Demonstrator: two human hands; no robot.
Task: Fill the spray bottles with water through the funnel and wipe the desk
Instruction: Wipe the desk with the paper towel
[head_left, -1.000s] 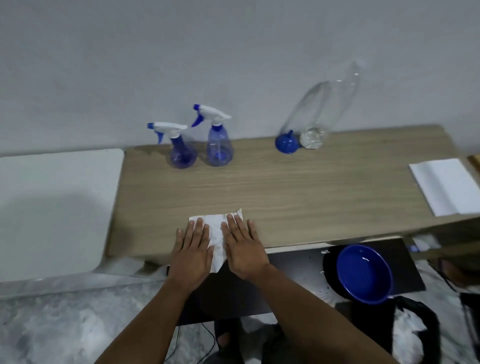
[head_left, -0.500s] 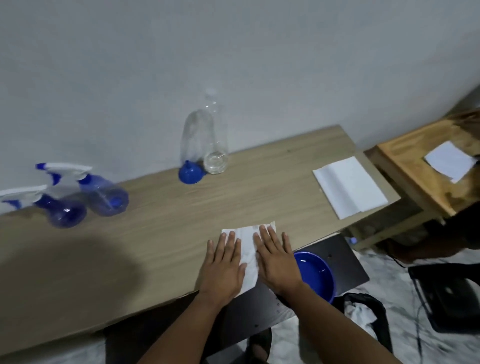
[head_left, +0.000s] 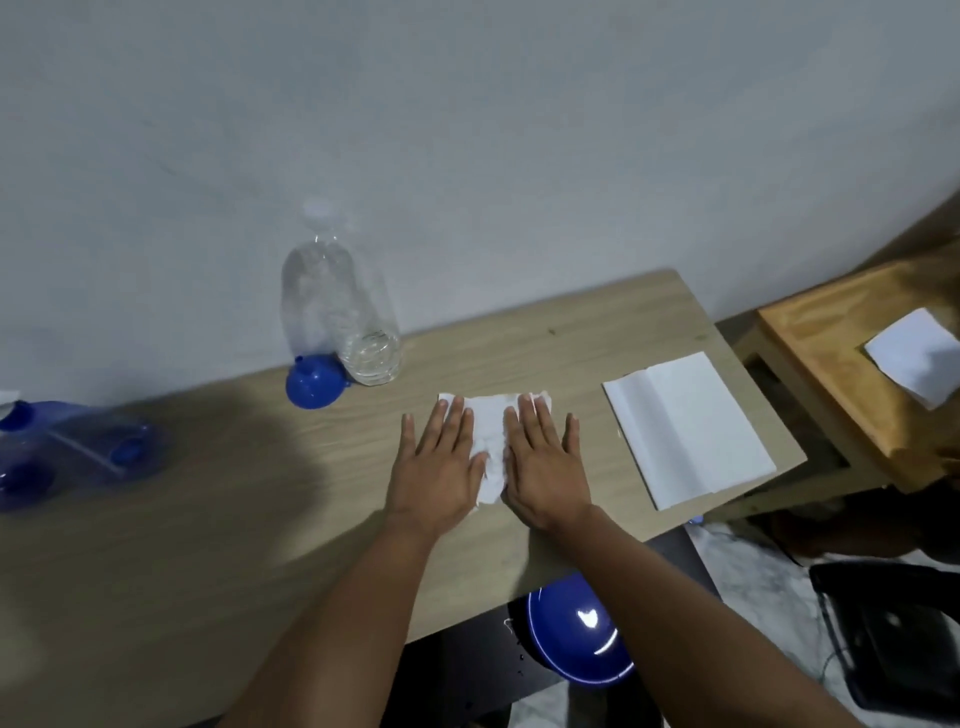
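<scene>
Both my hands lie flat, fingers spread, on a white paper towel (head_left: 491, 441) in the middle of the wooden desk (head_left: 208, 545). My left hand (head_left: 441, 467) presses its left part, my right hand (head_left: 545, 467) its right part. Two blue spray bottles (head_left: 67, 447) stand blurred at the far left edge. A blue funnel (head_left: 314, 382) lies upside down by the wall, touching a large clear plastic bottle (head_left: 343, 312) that holds only a little water.
A folded white sheet (head_left: 685, 426) lies on the desk's right end. A blue bowl (head_left: 576, 639) sits on a dark low shelf below the front edge. A smaller orange wooden table (head_left: 831, 364) with a white paper (head_left: 917, 356) stands to the right.
Both hands have slid the paper towel from the front edge away from me and rightward across the desk. The view has swung right, so the spray bottles are now at the far left.
</scene>
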